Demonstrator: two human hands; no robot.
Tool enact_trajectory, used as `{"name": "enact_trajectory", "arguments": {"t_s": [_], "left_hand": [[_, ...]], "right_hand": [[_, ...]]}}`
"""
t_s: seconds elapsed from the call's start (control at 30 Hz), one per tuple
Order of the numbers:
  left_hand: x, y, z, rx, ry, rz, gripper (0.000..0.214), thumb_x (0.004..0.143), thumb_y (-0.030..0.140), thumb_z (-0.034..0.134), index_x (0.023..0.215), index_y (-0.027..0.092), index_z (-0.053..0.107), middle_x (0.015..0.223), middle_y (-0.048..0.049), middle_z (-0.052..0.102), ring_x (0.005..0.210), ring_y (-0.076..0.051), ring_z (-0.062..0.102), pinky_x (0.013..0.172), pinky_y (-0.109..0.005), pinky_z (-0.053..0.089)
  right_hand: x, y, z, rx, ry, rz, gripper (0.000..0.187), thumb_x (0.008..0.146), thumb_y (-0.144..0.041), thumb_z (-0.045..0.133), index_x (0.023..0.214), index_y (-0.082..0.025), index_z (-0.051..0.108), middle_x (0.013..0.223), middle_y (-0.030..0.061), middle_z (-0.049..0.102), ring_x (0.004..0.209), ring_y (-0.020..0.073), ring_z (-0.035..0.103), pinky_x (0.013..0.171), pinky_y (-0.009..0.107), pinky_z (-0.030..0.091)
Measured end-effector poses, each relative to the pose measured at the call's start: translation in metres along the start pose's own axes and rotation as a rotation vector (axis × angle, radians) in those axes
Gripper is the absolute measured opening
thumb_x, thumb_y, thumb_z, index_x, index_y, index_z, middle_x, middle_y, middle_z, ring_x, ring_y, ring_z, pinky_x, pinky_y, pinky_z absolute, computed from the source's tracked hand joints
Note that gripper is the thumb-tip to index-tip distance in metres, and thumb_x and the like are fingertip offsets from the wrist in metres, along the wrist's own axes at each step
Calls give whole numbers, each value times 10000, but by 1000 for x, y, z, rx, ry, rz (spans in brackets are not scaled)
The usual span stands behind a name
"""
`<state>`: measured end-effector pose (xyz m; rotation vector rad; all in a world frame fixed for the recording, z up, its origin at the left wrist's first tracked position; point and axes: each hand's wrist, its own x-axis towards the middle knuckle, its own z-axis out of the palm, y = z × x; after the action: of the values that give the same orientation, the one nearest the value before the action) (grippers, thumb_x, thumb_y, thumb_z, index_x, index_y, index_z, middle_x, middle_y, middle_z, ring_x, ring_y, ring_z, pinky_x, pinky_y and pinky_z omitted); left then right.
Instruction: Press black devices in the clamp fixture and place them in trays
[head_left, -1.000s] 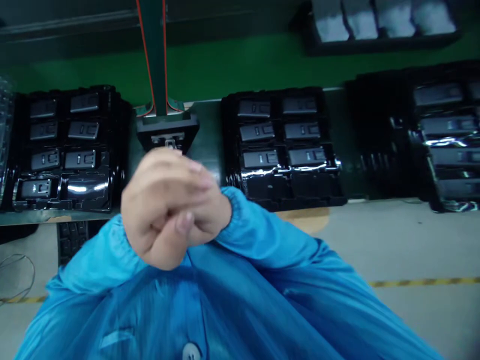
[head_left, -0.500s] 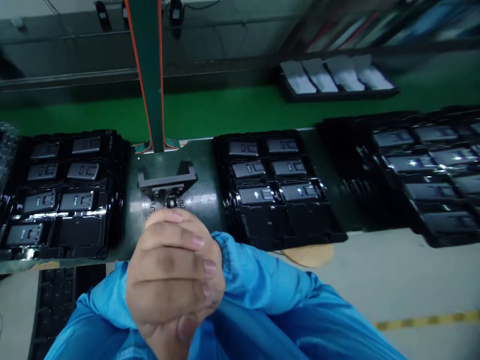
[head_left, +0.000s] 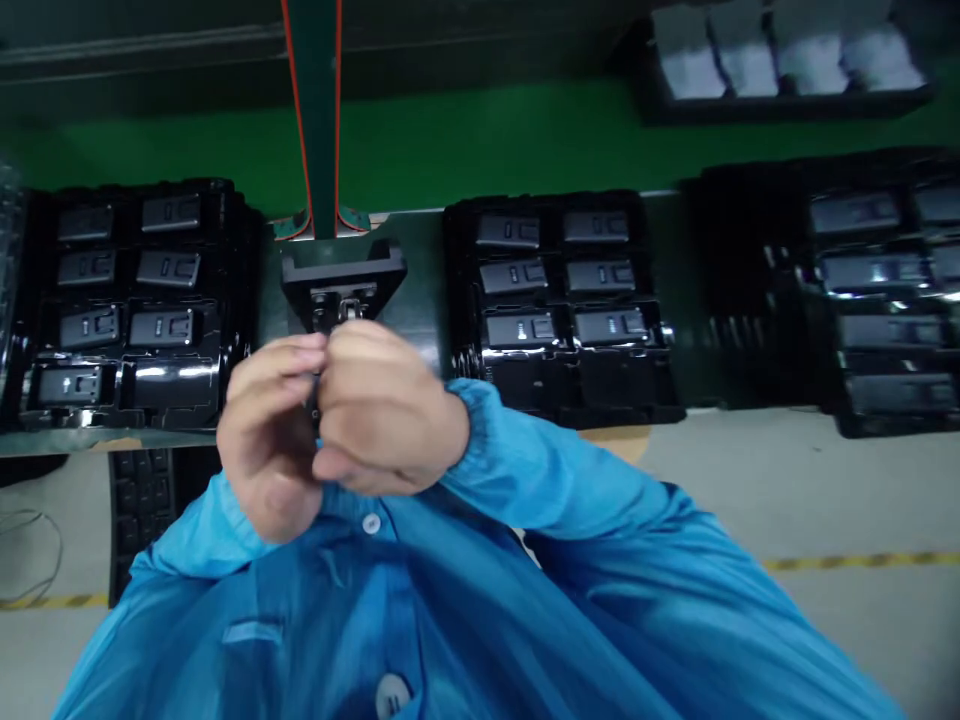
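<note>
Centrally, hands: left hand (head_left: 266,440) and right hand (head_left: 386,410) are both curled closed, fingertips pressed together in front of the chest. A dark sliver shows between them, but I cannot tell whether it is a held piece.
Nearest thing: black fixture (head_left: 343,275) stands on the bench (head_left: 420,290) just beyond the knuckles, at the foot of the green post (head_left: 315,110), untouched.
Trays: left tray (head_left: 176,380) and middle tray (head_left: 540,375) flank the fixture, probably so each hand has one beside it. Both hold grey parts (head_left: 517,275), with bare pockets in the near row.
Far right: right tray (head_left: 862,425), blurred.
</note>
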<state>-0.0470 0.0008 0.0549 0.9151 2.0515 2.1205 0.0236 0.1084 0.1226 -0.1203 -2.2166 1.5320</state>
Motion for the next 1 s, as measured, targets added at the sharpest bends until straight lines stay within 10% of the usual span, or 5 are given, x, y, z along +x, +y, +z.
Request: {"name": "enact_trajectory", "arguments": {"t_s": [0.13,0.33,0.57,1.0], "left_hand": [[-10,-24,-29,199,-129,-60,275,968,467,642,1101,232,698,1078,-66,713,1021,-252,701,959,-421,575],[-26,-61,-38,601,-512,-311,233,929,347,694,1113,210,736,1079,-88,790,972,-262,722,941,-422,572],[-20,-70,-22,531,-456,-356,315,906,335,708,1183,186,725,1034,-93,805,929,-241,735,915,-391,578],[7,-66,-2,504,-496,-435,292,908,415,711,1076,190,631,611,75,574,582,-148,537,602,-270,348]], "right_hand": [[42,-7,-46,-227,283,-252,181,1122,-178,464,992,-169,590,941,-17,575,858,100,583,868,252,522],[77,33,-70,-484,212,64,277,1124,-421,553,971,-207,642,843,-12,648,821,153,607,788,317,471],[-11,70,-52,-414,632,-233,195,1094,-352,525,996,-220,630,995,48,679,1009,224,646,954,430,512],[-145,98,12,-64,260,175,158,1018,-221,582,867,-240,625,881,44,672,838,207,646,784,377,522]]}}
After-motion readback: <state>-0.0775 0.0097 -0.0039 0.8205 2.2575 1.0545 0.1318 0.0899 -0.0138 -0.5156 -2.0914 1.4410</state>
